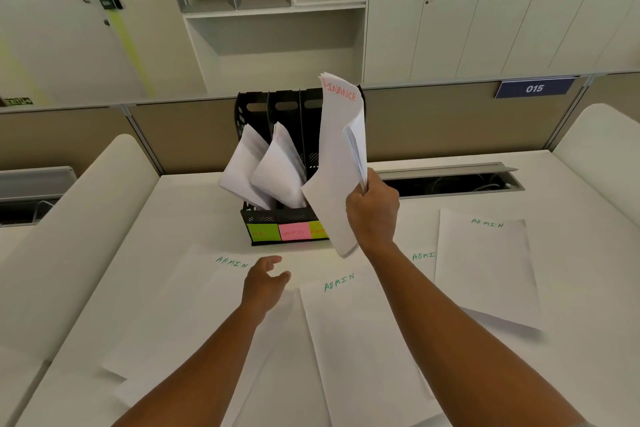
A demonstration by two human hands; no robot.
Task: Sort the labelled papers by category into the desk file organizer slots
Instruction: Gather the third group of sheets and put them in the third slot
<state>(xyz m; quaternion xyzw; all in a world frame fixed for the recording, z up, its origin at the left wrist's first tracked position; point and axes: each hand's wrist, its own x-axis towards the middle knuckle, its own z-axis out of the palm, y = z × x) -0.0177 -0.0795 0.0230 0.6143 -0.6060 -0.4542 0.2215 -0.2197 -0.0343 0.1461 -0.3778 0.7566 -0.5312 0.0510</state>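
Four ADMIN sheets [363, 340] lie below right hand [372, 208] clutching FINANCE papers [337, 149]

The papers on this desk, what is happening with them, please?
A person is sorting labelled papers into a black file organizer. The right hand holds up a bundle of FINANCE sheets in front of the organizer's right side. The left hand hovers open and empty above the desk. Two slots already contain papers. Four ADMIN sheets lie unsorted on the desk.

finance papers [337, 135] upright before black organizer [263, 218].
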